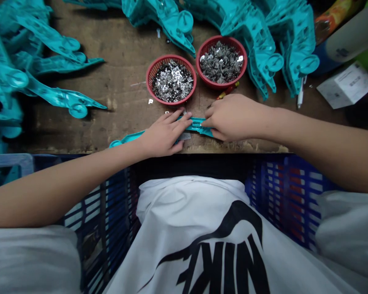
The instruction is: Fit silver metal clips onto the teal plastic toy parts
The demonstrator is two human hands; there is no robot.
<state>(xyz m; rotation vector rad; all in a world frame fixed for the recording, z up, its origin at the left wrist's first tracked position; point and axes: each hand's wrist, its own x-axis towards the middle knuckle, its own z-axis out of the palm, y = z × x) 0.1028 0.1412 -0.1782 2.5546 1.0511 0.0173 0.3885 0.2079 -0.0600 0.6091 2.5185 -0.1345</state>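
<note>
A long teal plastic part (195,125) lies near the front edge of the wooden bench (116,61). My left hand (165,134) rests on it with fingers stretched flat, pressing it down. My right hand (231,117) is curled at the part's right end, fingertips pinched together on it; whatever small piece they hold is hidden. Just beyond the hands stand two red baskets (151,73) (243,57), filled with small shiny metal pieces.
Heaps of teal plastic parts (33,69) (263,36) lie at the left and along the back. A white box (346,85), a white pen (300,96) and a red-handled tool (228,90) sit at the right. Blue crates (285,192) stand below the bench edge.
</note>
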